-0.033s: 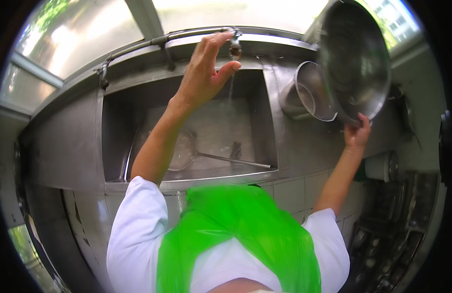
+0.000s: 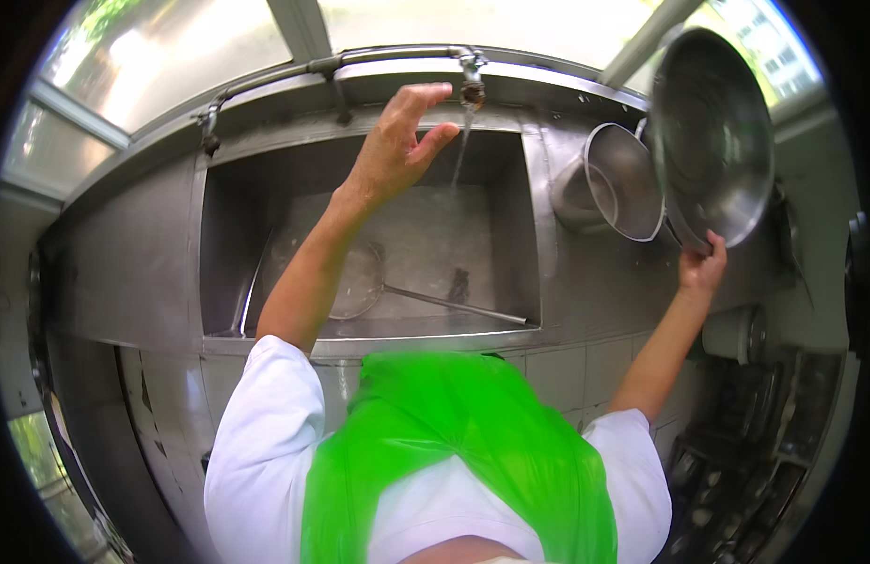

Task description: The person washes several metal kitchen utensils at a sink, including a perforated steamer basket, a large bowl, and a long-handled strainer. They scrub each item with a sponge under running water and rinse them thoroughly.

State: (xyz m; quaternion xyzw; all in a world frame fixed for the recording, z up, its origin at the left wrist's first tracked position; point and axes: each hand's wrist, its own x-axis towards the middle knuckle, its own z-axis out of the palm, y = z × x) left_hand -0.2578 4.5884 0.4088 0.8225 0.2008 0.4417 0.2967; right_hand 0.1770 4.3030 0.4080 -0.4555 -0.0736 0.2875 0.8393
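Nothing is shifting between the earlier picture and this one: both arms are holding the same raised poses, and the water is running just as it was.

Below and left of the left hand, the steel sink (image 2: 230,216) is holding shallow water, and a round wire skimmer (image 2: 358,280) is lying on its bottom with its long handle pointing away to the right. The left hand (image 2: 397,141) is reaching up over the basin, fingers spread loosely and thumb out, gripping nothing. Its fingertips are hovering just left of the tap (image 2: 471,83), close to it but apparently not touching. A thin stream of water (image 2: 461,150) is falling from the tap just right of that hand's thumb, into the sink.

Further right, a steel pot (image 2: 618,179) is lying tipped on the counter, its mouth facing outward, just up and left of the right hand. The right hand (image 2: 703,268) is pinching the lower rim of a large steel bowl (image 2: 712,141), holding it up on edge above itself and over the counter, well apart from the running water. The bowl's edge is overlapping the pot in this view; whether they are touching cannot be told.
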